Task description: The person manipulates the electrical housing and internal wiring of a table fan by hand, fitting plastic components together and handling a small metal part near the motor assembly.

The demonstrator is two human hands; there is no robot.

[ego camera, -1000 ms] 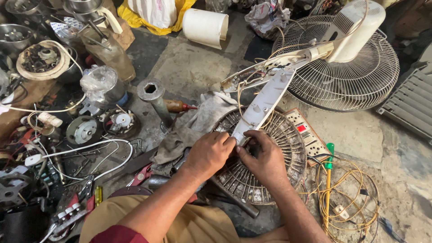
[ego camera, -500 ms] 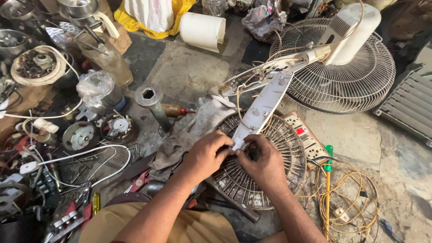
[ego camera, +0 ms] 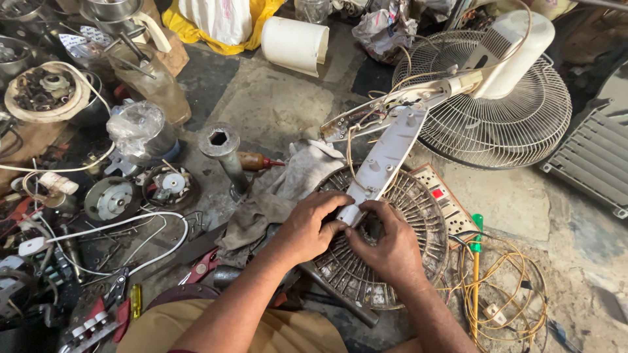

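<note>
- Two hands pinch one white plastic cover (ego camera: pixel 383 160) at its near end.
- Left hand (ego camera: pixel 306 229): fingers closed on the end, 9 o'clock side.
- Cover lies over round grille (ego camera: pixel 418 216), running toward 1 o'clock.
- Right hand (ego camera: pixel 386 245): fingers closed on it, 3 o'clock side.

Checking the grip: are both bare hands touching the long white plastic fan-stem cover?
Touching. The head view shows the left hand and right hand pinching the near end of the long white plastic fan-stem cover, fingers wrapped on it.
</note>
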